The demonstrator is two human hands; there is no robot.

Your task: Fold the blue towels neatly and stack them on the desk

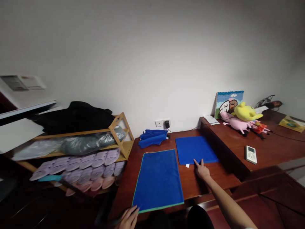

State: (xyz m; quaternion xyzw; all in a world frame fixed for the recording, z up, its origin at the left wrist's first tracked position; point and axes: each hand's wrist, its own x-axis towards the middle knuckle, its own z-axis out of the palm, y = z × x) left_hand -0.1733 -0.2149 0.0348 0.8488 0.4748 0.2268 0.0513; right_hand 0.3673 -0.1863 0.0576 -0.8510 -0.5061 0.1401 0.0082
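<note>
A blue towel with a green edge (158, 179) lies spread flat on the brown table. My left hand (128, 218) rests by its near left corner, fingers stretched out, the fingertips at the corner. To the right lies a second blue towel (196, 150), smaller and flat, with a small white tag on its near edge. My right hand (202, 171) reaches to that near edge with two fingers spread apart in a V; it holds nothing. Against the wall at the back left sits a crumpled heap of blue towels (153, 138).
A wooden rack (122, 136) with several slippers (98, 160) and a black bag (78, 117) stands left. The raised desk (269, 146) on the right bears plush toys (245, 111), a picture (228, 99) and a white remote (251, 154). A plug (167, 124) and cord are at the wall.
</note>
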